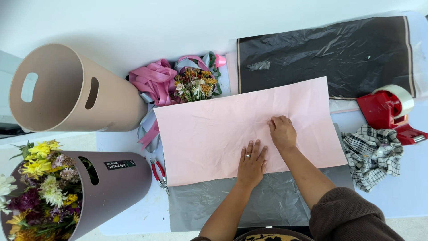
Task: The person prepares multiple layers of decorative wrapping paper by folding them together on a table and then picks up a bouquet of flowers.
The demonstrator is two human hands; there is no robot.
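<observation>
in the head view, a pink sheet lay spread on the table, its long axis running left to right and tilted a little, the right end higher in the frame. both hands rested on its lower middle part. the left hand lay flat, fingers spread, palm pressed on the paper near the lower edge, grasping nothing. the right hand sat just beside it, further up the sheet, with fingers curled down onto the paper; it seemed to press or pinch a crease, though whether any paper was caught between the fingers could not be told. most of the sheet stretched away to the left of the hands, so the left hand was nearer that larger part, and the right hand nearer the short right end. under the pink sheet a grey sheet showed along the near edge, and a black sheet lay beyond the far edge. a small bouquet and pink ribbon sat at the far left corner. pliers lay just left of the sheets. a tape dispenser and checked cloth lay to the right. a beige bin lay on its side, and a grey bin held flowers. the table was white, the wall pale and plain.
</observation>
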